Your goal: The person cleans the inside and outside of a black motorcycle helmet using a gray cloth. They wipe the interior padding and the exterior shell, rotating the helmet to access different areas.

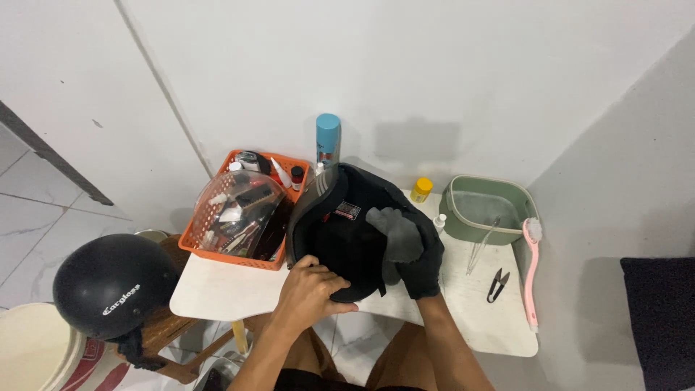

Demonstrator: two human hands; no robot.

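A black helmet (pixel 329 224) lies upturned on the small white table (pixel 217 289), its dark lining facing me. My left hand (pixel 313 291), bare, grips the helmet's near rim. My right hand (pixel 420 253) wears a black glove and presses a grey cloth (pixel 394 232) against the inside of the helmet at its right side.
An orange basket (pixel 199 242) with bottles and a clear visor stands left of the helmet. A blue spray can (pixel 327 137), yellow-capped jar (pixel 421 189), green basin (pixel 489 210), pink brush (pixel 532 268), tweezers and small scissors (pixel 497 284) sit behind and right. A second black helmet (pixel 108 286) rests at left.
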